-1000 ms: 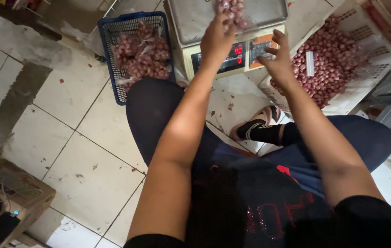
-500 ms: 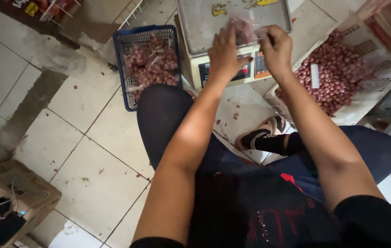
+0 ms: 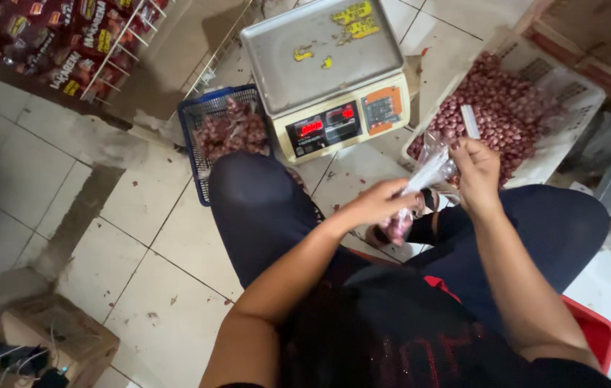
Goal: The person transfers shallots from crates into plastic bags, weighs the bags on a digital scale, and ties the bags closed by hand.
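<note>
At twelve o'clock I see the scale's red-lit display (image 3: 323, 127) beside an orange keypad panel (image 3: 382, 108), with yellow sticker scraps (image 3: 354, 20) on its steel pan. Red and dark snack packets (image 3: 68, 36) hang at ten o'clock. My hands hold a clear plastic bag (image 3: 420, 188) at centre.

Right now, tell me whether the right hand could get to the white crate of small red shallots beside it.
Probably yes. The right hand hovers just at the white crate's near edge with nothing between them, but it pinches the top of a clear bag that the left hand also grips, so it would have to let go first.
</note>
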### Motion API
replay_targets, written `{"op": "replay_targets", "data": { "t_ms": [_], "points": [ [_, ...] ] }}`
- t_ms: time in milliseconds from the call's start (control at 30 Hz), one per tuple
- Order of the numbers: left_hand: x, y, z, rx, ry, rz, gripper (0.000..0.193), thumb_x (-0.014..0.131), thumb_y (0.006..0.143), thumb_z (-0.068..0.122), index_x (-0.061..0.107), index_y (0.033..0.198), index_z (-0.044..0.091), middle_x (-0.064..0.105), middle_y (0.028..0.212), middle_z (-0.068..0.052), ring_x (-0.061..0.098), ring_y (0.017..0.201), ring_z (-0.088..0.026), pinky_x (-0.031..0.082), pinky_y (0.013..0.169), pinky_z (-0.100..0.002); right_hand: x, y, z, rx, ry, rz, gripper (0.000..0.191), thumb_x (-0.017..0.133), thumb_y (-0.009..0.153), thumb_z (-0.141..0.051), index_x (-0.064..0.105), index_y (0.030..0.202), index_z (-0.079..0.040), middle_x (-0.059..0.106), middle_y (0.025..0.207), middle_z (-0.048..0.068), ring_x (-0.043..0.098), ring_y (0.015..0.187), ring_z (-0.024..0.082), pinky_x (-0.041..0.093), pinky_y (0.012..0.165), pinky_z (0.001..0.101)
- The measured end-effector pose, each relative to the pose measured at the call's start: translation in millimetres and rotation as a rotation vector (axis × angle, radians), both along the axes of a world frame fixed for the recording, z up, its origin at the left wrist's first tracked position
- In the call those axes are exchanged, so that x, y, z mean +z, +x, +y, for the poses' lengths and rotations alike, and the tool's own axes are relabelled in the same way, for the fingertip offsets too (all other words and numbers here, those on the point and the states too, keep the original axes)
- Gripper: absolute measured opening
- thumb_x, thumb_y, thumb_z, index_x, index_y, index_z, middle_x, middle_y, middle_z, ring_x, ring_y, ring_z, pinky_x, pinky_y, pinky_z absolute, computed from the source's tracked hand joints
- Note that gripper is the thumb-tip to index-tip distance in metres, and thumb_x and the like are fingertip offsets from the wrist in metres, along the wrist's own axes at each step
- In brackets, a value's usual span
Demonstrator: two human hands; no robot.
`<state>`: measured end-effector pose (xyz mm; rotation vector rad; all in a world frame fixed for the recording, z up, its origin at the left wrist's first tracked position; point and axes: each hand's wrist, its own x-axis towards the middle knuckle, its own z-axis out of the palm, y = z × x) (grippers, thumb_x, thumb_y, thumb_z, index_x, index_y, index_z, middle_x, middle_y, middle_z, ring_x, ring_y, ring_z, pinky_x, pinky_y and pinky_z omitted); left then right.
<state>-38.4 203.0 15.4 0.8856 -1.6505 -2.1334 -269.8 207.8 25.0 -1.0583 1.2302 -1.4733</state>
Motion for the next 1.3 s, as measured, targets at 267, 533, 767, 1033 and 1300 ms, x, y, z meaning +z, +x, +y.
{"op": "replay_targets", "data": {
  "t_ms": [267,533,767,1033,1300],
  "points": [
    [-35,-8,24,0.078,0.018,0.12,0.027,0.056,0.107,0.022,0.062,0.09,0.001,0.057,0.071,0.001,0.048,0.055,-0.008,0.041,0.049,-0.025,78,10,60,-0.066,-0.594,1.074,0.038,0.067,0.073,-0.002,0.064,0.11,0.0,0.068,0.11,0.023,0.062,0.103,0.041,0.043,0.096,0.0462],
    [37,0,48,-0.291,0.097,-0.327,0.017,0.061,0.094,0.024,0.066,0.091,0.008,0.063,0.064,-0.003,0.057,0.048,-0.013,0.048,0.042,-0.033,64,12,100,0.631,-0.196,1.0,0.014,0.076,0.081,-0.013,0.071,0.094,-0.012,0.069,0.082,0.009,0.063,0.081,0.028,0.047,0.079,0.0434],
    [61,-9,55,-0.219,-0.638,-0.077,0.02,0.075,0.089,0.024,0.069,0.086,0.005,0.065,0.08,-0.01,0.062,0.075,-0.024,0.05,0.069,-0.037,-3,-43,120,0.815,0.232,0.079,0.025,0.058,0.105,-0.022,0.066,0.088,-0.004,0.054,0.072,-0.003,0.045,0.067,0.007,0.04,0.059,0.0243],
    [106,-40,66,0.345,-1.033,-0.367,0.017,0.068,0.093,0.009,0.068,0.109,0.009,0.06,0.103,-0.012,0.063,0.09,-0.03,0.05,0.076,-0.039,-13,-5,133,0.362,0.382,-0.881,0.018,0.054,0.106,-0.019,0.062,0.095,-0.008,0.048,0.07,-0.003,0.044,0.061,0.011,0.04,0.058,0.0275],
    [134,-51,76,-0.001,-0.412,0.301,0.011,0.062,0.101,0.005,0.06,0.111,0.009,0.061,0.11,-0.005,0.059,0.102,-0.024,0.049,0.095,-0.031,5,4,150,0.722,0.205,-0.968,0.01,0.067,0.093,-0.013,0.067,0.097,-0.004,0.059,0.078,0.0,0.055,0.071,0.012,0.047,0.068,0.0283]
  ]
}}
